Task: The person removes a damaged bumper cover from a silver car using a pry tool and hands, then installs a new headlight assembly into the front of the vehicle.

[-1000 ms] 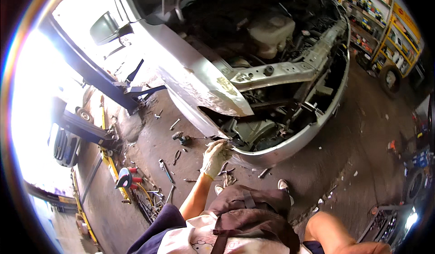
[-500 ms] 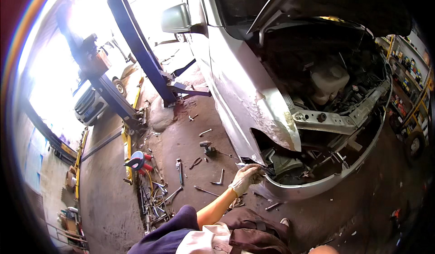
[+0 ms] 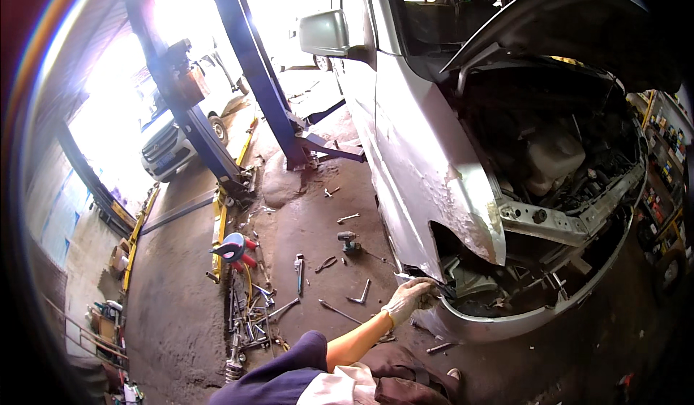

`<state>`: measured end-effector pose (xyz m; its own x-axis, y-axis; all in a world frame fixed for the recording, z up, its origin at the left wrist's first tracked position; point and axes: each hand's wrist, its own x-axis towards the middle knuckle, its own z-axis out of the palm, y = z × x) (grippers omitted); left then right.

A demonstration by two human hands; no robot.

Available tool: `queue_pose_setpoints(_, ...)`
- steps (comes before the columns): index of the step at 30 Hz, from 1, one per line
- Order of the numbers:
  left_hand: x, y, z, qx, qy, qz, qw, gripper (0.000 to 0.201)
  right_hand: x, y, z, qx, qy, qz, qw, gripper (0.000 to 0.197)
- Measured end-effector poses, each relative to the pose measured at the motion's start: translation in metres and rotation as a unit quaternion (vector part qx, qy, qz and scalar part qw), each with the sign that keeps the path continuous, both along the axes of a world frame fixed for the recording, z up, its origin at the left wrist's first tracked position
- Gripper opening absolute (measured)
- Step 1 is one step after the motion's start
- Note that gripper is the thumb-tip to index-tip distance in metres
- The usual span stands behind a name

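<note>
My left hand (image 3: 410, 299), in a pale work glove, is closed on the loose corner of the front bumper (image 3: 499, 327) of a silver vehicle. The fingertips are partly hidden against the bumper edge. Just above the hand is the lower tip of the fender (image 3: 463, 210), its surface dented and scuffed. The bumper curves off to the right, away from the exposed front frame (image 3: 542, 220). My right hand does not show.
Tools lie on the floor left of the vehicle: a cordless drill (image 3: 349, 243), pliers (image 3: 326, 264), an adjustable wrench (image 3: 299, 273) and a heap of metal tools (image 3: 253, 317). A blue lift post (image 3: 260, 72) stands beyond. The hood (image 3: 557, 29) is raised. Shelves (image 3: 669, 145) are at right.
My view has swung, so the vehicle and floor tools sit further right and slightly lower. My left hand stays on the bumper corner.
</note>
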<state>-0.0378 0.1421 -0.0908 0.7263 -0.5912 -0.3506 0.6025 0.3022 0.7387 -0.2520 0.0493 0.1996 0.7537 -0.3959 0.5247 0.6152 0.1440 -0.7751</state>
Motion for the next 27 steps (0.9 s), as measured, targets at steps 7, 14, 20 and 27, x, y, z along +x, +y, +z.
queue_pose_setpoints(7,-0.002,0.0,0.001,-0.001,-0.012,0.001,1.0,0.022,0.005,0.009,0.004,0.015,0.019,0.028,0.999,0.026)
queue_pose_setpoints(14,-0.002,0.0,-0.001,-0.008,-0.005,0.011,1.0,0.021,-0.001,0.012,0.007,0.025,0.029,0.034,0.999,0.026)
queue_pose_setpoints(20,-0.002,0.001,-0.002,-0.02,-0.002,0.011,1.0,0.021,-0.007,0.013,0.009,0.032,0.032,0.033,0.998,0.025)
queue_pose_setpoints(27,-0.001,0.0,-0.002,-0.005,-0.002,0.01,1.0,0.022,-0.012,0.017,0.013,0.041,0.037,0.033,0.998,0.025)
